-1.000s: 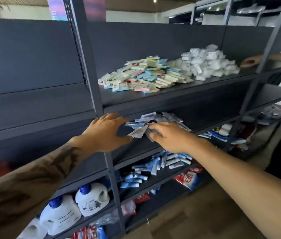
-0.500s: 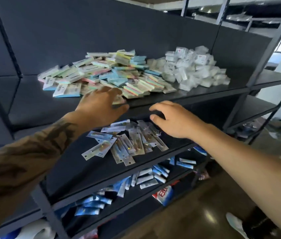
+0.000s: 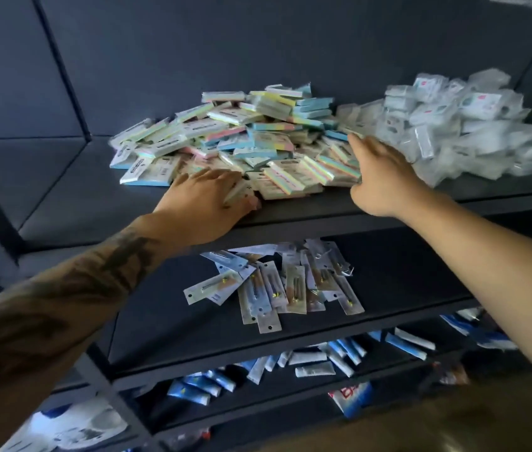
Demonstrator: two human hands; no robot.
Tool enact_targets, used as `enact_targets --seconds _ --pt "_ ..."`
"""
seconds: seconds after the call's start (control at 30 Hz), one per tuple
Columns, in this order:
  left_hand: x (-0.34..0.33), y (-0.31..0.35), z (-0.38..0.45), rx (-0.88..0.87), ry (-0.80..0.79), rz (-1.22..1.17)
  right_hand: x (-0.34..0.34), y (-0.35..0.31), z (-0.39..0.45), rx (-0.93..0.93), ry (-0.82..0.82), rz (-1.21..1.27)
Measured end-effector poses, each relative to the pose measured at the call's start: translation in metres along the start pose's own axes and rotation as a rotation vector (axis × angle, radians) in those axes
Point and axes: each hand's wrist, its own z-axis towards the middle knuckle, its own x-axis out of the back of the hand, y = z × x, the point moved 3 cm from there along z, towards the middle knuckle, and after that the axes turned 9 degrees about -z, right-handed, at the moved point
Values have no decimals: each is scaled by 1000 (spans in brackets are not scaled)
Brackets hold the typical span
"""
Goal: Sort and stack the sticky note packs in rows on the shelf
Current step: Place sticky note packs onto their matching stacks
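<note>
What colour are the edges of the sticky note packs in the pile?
Pastel stripes: blue, pink, yellow and green on the sticky note packs, seen in the head view.
</note>
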Motion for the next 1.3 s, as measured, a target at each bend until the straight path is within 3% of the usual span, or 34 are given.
enact_targets --seconds 0.13,0.3,0.63,0.73,0.93,1.3 --pt "6 24 -17 29 -1 -52 -8 9 8 7 -66 -48" --pt "2 57 -40 67 87 -15 -12 23 0 134 217 -147" --pt "-5 93 -82 229 302 56 -22 40 -19 366 578 -45" --pt "0 101 -105 225 302 74 -16 28 -37 537 696 11" --pt "30 85 -179 269 323 119 13 -65 -92 808 807 105" --pt "137 -46 -420 533 348 272 40 -346 -205 1129 870 225"
